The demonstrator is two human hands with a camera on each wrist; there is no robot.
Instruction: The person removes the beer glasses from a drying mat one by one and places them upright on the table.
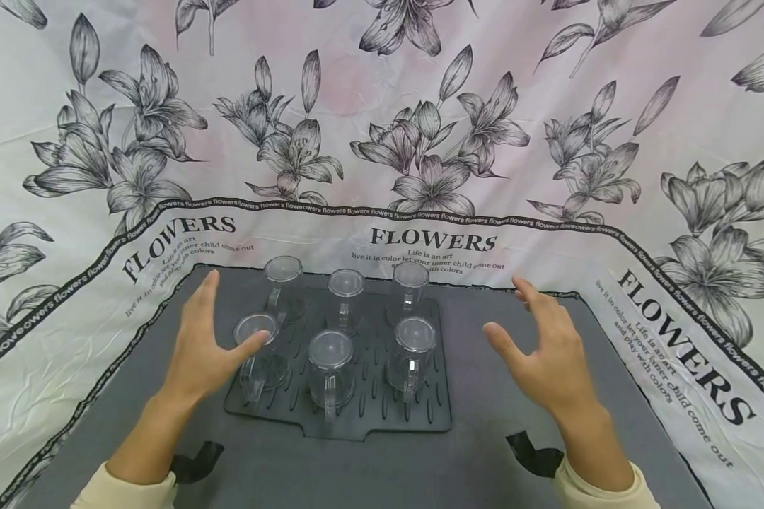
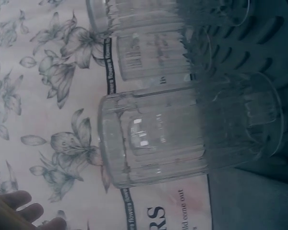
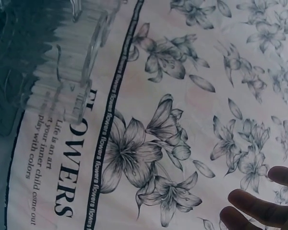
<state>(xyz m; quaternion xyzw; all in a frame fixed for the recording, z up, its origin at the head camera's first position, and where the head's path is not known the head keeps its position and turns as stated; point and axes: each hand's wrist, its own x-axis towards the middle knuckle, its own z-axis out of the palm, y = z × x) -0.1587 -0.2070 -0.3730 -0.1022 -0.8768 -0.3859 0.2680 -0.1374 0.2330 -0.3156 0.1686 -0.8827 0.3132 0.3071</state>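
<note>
Several clear glass mugs stand upside down in two rows on a dark ribbed drying mat [image 1: 382, 417]. My left hand [image 1: 206, 346] is raised at the mat's left side, fingers spread and holding nothing. Its thumb overlaps the front left mug [image 1: 270, 371] in the head view; that side also shows a ribbed glass mug [image 2: 158, 139] large in the left wrist view. To the right of the mat my right hand [image 1: 544, 353] hovers with thumb and fingers apart, nothing in it. Nearest to it is the front right mug [image 1: 414, 346], its handle facing me.
The grey table [image 1: 484, 466] carries the mat. A white cloth [image 1: 331, 92] printed with lilies and lettering hangs behind and along both sides. Dark straps [image 1: 197, 461] hang by the wrists. More mugs, such as the back middle mug [image 1: 346, 286], form the rear row.
</note>
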